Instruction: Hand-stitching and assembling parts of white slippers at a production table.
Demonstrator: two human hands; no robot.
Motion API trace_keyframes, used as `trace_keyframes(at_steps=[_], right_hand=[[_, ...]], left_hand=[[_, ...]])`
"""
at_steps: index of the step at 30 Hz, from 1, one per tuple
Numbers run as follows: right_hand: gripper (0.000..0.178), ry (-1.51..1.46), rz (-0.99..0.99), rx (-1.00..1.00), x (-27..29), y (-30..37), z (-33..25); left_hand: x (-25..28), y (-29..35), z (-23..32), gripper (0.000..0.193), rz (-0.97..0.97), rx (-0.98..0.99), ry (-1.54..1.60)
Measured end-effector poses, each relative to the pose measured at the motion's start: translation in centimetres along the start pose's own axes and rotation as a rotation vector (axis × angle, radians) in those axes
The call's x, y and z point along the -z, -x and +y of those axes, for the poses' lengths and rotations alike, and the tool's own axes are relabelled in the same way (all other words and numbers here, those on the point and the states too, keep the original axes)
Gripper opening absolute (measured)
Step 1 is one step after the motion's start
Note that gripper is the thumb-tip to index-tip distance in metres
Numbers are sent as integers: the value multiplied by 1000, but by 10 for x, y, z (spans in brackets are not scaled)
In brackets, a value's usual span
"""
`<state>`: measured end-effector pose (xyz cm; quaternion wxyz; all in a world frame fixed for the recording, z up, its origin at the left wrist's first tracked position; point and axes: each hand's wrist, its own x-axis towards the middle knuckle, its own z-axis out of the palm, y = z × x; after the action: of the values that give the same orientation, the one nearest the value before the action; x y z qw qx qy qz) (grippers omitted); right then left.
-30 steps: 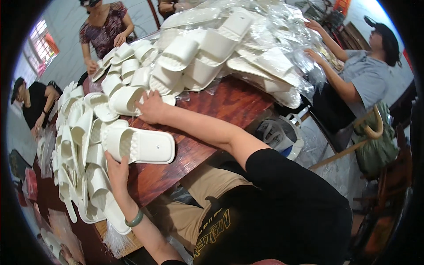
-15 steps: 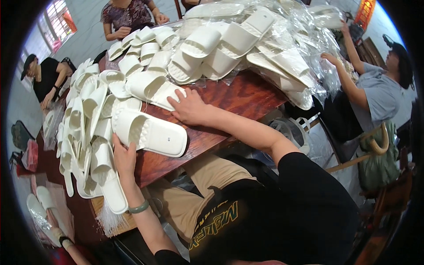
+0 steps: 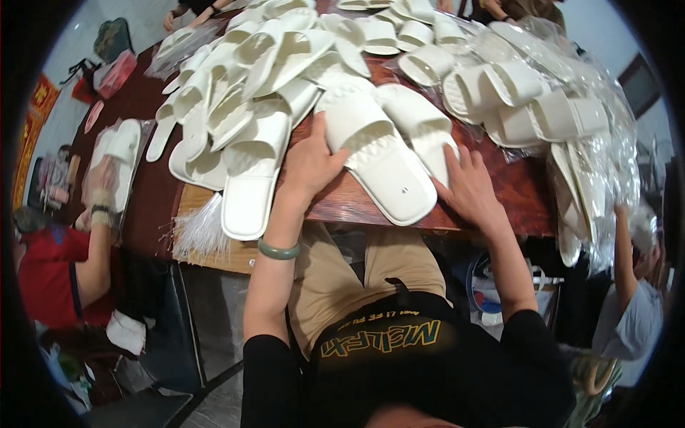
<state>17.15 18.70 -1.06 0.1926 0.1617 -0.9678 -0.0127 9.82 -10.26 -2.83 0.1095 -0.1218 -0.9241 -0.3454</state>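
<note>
A white open-toe slipper (image 3: 385, 167) lies slanted on the table, its heel toward me. My left hand (image 3: 310, 160) grips its left edge, with the thumb beside the strap. Against its right side lies a second white slipper (image 3: 421, 128), partly hidden behind the first. The fingers and thumb of my right hand (image 3: 469, 187) are closed on its heel end. Left of my left hand, a heap of white slippers (image 3: 250, 160) reaches to the table's front edge.
Plastic-wrapped slippers (image 3: 585, 164) pile up at the right. White threads (image 3: 203, 232) hang from the front edge of the red-brown table (image 3: 514, 200). At the left, a person in a red sleeve (image 3: 53, 264) handles wrapped slippers (image 3: 125, 153). Another person (image 3: 624, 314) works at the right.
The head view has swung, so the table now lies straight ahead. Both hands remain at the same two slippers, which now sit closer together with their heels toward me.
</note>
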Motion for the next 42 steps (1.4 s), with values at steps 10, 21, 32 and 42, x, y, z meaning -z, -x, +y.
trace_keyframes(at_steps=[10,21,32,42], right_hand=[[25,-382,-101,32,41,-26,3],[8,-534,371,422,-48,-110,-15],[11,-315,465,406,-39,-97,-18],[15,-347,491,411,-42,-96,-17]], left_hand=[[2,-10,-20,67,-141,-123,455],[-4,-5,5,62,-130,-25,449],[1,-1,9,59,-104,15,379],[0,-3,3,59,-91,-5,349]])
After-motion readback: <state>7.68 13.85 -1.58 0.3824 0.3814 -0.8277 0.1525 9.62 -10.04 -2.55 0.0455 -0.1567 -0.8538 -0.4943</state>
